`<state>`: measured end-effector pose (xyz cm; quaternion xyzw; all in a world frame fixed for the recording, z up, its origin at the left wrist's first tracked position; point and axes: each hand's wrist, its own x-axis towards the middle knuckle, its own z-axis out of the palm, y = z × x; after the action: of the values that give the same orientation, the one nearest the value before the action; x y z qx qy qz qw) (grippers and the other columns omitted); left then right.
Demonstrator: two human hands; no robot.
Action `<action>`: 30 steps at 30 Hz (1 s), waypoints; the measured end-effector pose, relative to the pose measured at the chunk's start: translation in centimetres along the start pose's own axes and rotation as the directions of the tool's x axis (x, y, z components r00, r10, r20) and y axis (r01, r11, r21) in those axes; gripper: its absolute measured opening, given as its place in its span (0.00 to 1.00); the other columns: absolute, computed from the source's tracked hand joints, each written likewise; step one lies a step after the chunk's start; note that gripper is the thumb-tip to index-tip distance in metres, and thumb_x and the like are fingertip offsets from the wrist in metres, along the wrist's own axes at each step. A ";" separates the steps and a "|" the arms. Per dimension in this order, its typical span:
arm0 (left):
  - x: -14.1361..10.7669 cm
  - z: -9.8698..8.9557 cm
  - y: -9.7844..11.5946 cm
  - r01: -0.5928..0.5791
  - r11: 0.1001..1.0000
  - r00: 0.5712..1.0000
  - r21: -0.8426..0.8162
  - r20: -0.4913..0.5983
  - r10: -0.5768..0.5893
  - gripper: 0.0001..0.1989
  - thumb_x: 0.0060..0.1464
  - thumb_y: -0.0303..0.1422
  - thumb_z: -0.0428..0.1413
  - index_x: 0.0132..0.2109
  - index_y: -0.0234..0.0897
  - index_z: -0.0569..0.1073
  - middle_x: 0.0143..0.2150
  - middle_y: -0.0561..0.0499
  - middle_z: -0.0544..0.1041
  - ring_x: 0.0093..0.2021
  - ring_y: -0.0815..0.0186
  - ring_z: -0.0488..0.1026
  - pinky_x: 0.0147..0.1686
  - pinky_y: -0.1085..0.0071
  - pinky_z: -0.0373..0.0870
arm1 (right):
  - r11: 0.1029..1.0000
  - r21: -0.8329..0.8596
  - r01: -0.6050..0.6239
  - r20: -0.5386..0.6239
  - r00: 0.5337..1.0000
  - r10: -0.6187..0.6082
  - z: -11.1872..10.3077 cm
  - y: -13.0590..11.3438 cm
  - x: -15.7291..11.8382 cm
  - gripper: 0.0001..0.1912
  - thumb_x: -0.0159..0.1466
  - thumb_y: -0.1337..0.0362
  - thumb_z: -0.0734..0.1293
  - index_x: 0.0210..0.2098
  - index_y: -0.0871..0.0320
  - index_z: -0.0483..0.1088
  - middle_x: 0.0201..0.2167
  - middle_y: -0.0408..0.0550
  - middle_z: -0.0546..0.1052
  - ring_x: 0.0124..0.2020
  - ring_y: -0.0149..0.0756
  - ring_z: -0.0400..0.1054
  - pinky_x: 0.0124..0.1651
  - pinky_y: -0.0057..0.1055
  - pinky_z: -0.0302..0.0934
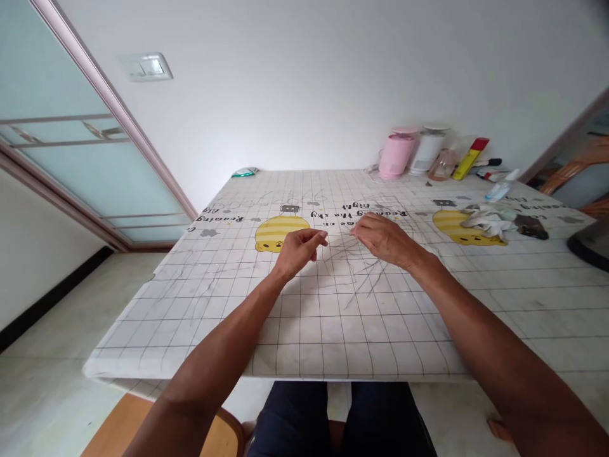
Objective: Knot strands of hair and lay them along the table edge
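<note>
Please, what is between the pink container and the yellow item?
Between the pink container and the yellow item stand a white container and a pinkish bottle, seen in the head view.

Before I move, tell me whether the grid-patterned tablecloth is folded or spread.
Spread: the grid-patterned tablecloth lies flat, its lines running from the front edge back towards the wall.

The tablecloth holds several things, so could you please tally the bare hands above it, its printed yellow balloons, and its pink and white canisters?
Hands: 2 (left hand, right hand)
Yellow balloons: 2
Pink canister: 1
White canister: 1
Total: 6
</note>
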<state>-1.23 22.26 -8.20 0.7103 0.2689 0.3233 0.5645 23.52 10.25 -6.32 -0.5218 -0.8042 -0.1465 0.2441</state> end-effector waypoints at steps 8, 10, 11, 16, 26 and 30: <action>0.1 -0.1 -0.1 0.052 0.993 0.988 -0.107 0.151 -0.036 0.10 0.59 0.37 0.67 0.42 0.34 0.86 0.35 0.45 0.82 0.25 0.70 0.72 0.22 0.73 0.64 | 0.999 -0.047 0.008 -0.033 0.999 -0.010 -0.2 -1.0 1.4 0.18 0.78 0.71 0.59 0.48 0.53 0.81 0.41 0.54 0.80 0.46 0.49 0.71 0.47 0.46 0.69; 0.2 -0.2 0.1 0.046 0.987 0.993 -0.157 0.116 -0.028 0.09 0.58 0.36 0.68 0.40 0.33 0.85 0.34 0.45 0.81 0.26 0.68 0.74 0.22 0.72 0.67 | 0.997 -0.082 -0.010 -0.114 0.994 0.001 -0.9 -1.5 1.6 0.18 0.77 0.72 0.60 0.52 0.53 0.80 0.49 0.57 0.80 0.53 0.52 0.72 0.54 0.51 0.69; 0.3 -0.3 0.2 0.039 0.982 0.996 -0.186 0.081 -0.024 0.09 0.58 0.36 0.68 0.39 0.33 0.84 0.33 0.45 0.80 0.26 0.68 0.74 0.22 0.72 0.69 | 0.994 -0.101 -0.032 -0.185 0.983 0.013 -1.3 -2.0 1.6 0.18 0.76 0.72 0.61 0.55 0.52 0.79 0.53 0.58 0.79 0.57 0.55 0.71 0.58 0.55 0.68; 0.5 -0.5 0.6 -0.017 0.944 0.980 -0.329 -0.192 -0.049 0.08 0.63 0.34 0.66 0.40 0.33 0.80 0.33 0.46 0.80 0.29 0.66 0.77 0.27 0.68 0.78 | 0.984 0.079 -0.158 -0.538 0.824 0.175 -1.6 -5.7 1.2 0.14 0.76 0.66 0.64 0.54 0.49 0.79 0.46 0.57 0.82 0.51 0.57 0.76 0.57 0.59 0.71; -0.4 1.1 0.7 0.023 0.834 0.989 -0.551 -0.109 -0.100 0.05 0.66 0.31 0.62 0.44 0.34 0.74 0.41 0.45 0.82 0.34 0.68 0.79 0.37 0.70 0.78 | 0.178 0.847 -0.502 0.239 0.657 0.715 5.5 -8.1 2.9 0.28 0.69 0.34 0.71 0.43 0.53 0.73 0.35 0.53 0.83 0.30 0.42 0.79 0.22 0.33 0.69; -1.0 2.3 0.5 0.060 0.786 0.997 -0.616 0.005 -0.072 0.06 0.65 0.31 0.62 0.43 0.36 0.72 0.40 0.45 0.82 0.34 0.66 0.78 0.35 0.69 0.76 | 0.187 0.879 -0.438 0.156 0.636 0.756 6.4 -7.5 2.9 0.21 0.68 0.41 0.74 0.41 0.52 0.73 0.32 0.48 0.81 0.29 0.41 0.78 0.22 0.33 0.70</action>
<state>-0.09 19.92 -8.26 0.4749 0.1790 0.3799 0.7734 14.16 12.50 -9.97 -0.5666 -0.4341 0.3050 0.6305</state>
